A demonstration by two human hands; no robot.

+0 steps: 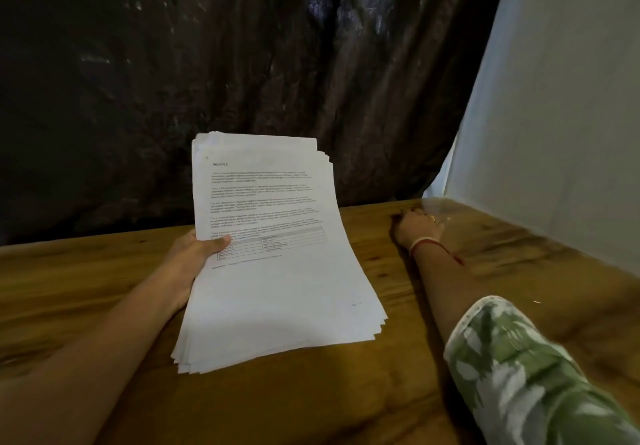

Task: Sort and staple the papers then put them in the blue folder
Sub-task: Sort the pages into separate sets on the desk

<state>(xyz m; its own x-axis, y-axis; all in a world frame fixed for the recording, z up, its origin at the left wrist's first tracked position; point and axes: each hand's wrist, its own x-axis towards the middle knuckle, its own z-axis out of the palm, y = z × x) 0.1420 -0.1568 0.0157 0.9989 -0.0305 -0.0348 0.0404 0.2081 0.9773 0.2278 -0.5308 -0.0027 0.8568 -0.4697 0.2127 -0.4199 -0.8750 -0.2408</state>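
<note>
— Where are the papers [273, 271]?
— Middle of the frame, printed side up. My left hand [199, 249] grips the stack by its left edge, with the thumb across the top page. I can't tell whether the lower end touches the table [346, 392].
— And the right hand [417, 228]?
— Right of centre, at the table's far edge near the white panel [554, 133]. It's blurred, so I cannot tell if the fingers hold anything.

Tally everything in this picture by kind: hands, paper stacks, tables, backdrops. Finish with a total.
2 hands: left hand, right hand
1 stack of papers
1 wooden table
2 backdrops: dark sheet, white panel
Total: 6
</note>
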